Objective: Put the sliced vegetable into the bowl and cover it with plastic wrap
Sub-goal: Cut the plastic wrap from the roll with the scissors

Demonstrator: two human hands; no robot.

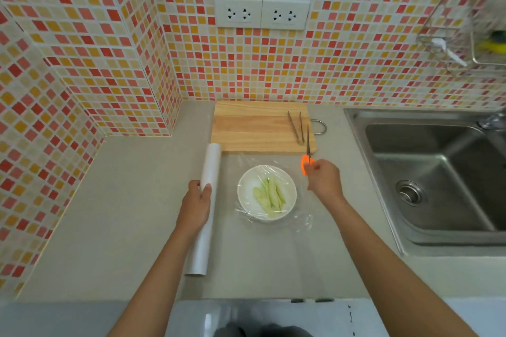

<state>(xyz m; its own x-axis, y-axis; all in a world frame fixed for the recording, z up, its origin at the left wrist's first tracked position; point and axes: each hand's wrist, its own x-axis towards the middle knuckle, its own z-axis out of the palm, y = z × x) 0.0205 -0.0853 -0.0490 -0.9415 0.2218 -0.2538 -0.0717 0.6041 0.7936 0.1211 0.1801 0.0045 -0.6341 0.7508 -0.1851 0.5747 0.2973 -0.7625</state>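
There is one camera, worn on the person's head — it looks forward and down at the counter [131, 200]. It sits high above both arms and sees wide: the tiled wall [246, 68] is at the top and the sink [438, 172] is at the right.

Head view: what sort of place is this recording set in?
Most likely a home kitchen: a steel sink set into a grey counter, a mosaic-tiled wall with sockets, and a wooden cutting board.
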